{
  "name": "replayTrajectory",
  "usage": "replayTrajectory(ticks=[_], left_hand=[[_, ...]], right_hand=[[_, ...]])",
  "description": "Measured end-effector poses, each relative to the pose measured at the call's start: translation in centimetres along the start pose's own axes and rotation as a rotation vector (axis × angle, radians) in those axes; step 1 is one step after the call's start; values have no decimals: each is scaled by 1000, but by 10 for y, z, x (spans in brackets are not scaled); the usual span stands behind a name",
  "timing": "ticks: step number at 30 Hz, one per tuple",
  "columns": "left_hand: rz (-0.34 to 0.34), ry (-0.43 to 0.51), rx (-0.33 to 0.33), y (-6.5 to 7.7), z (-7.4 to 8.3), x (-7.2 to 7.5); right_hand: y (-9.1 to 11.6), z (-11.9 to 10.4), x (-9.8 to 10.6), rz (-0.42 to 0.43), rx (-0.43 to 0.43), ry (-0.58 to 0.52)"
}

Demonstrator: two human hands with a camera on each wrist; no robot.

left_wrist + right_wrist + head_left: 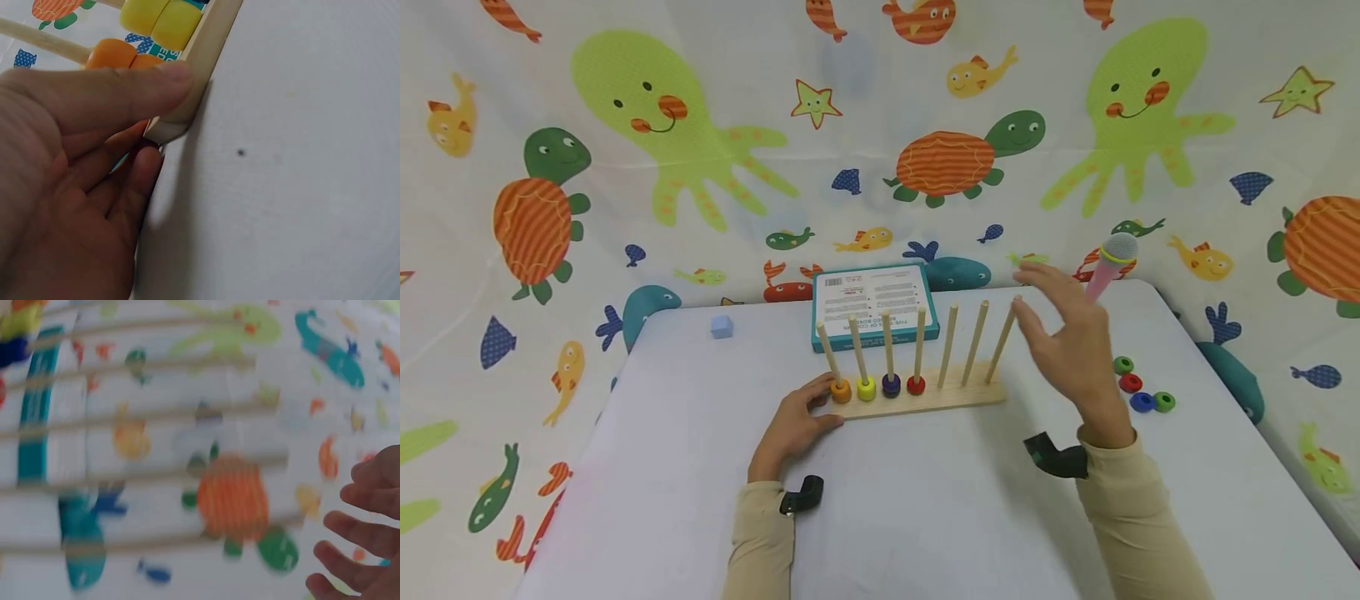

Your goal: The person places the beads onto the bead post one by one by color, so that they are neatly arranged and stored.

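Observation:
A wooden peg board (925, 404) with a row of several upright pegs stands on the white table. My left hand (793, 427) grips its left end, thumb along the front edge and fingers behind. On the left pegs sit orange beads (841, 391), yellow beads (867, 388), dark blue beads (891, 385) and a red bead (916, 385). The three pegs on the right are bare. Raised beside the top of the rightmost peg (1001, 343), my right hand (1071, 350) holds nothing; its fingers are spread in the right wrist view.
Behind the pegs lies a teal and white box (876, 287). A light blue cube (722, 327) sits at the back left. To the right are a pink toy microphone (1105, 271) and loose beads: red (1130, 383), blue (1142, 402) and green (1164, 402). Sea-animal fabric hangs behind the table.

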State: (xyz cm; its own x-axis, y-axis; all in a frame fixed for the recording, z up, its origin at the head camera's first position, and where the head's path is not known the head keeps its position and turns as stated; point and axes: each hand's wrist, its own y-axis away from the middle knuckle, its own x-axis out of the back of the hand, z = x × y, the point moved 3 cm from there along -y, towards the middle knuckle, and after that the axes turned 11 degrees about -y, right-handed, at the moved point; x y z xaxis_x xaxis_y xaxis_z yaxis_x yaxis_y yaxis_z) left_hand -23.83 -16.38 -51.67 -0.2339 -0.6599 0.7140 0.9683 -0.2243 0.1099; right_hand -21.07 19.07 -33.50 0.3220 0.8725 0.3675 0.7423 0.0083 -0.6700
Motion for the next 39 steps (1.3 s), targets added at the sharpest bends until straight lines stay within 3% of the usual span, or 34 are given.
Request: replayTrajectory(ticks=[3, 5, 8, 11, 15, 20, 26, 30, 35, 39], left_hand=[[3, -5, 6, 0, -2, 1], [5, -10, 14, 1, -3, 2], [5, -8, 28, 1, -5, 3], [3, -8, 20, 2, -6, 3], [13, -7, 20, 2, -6, 4], [13, -3, 23, 2, -4, 4], [0, 8, 22, 1, -3, 2], [-7, 21, 19, 0, -4, 1], [-7, 27, 26, 0, -5, 0], [-5, 39, 14, -1, -3, -1]], right_hand=[[11, 38, 27, 78, -150, 100], [22, 68, 42, 81, -300, 178], [42, 110, 62, 14, -544, 297], [62, 141, 78, -106, -699, 399], [82, 163, 87, -212, -741, 481], [93, 173, 87, -220, -750, 510], [97, 173, 87, -264, -797, 529], [94, 159, 85, -224, -746, 545], [58, 93, 68, -97, -602, 374], [24, 25, 43, -97, -356, 141]])
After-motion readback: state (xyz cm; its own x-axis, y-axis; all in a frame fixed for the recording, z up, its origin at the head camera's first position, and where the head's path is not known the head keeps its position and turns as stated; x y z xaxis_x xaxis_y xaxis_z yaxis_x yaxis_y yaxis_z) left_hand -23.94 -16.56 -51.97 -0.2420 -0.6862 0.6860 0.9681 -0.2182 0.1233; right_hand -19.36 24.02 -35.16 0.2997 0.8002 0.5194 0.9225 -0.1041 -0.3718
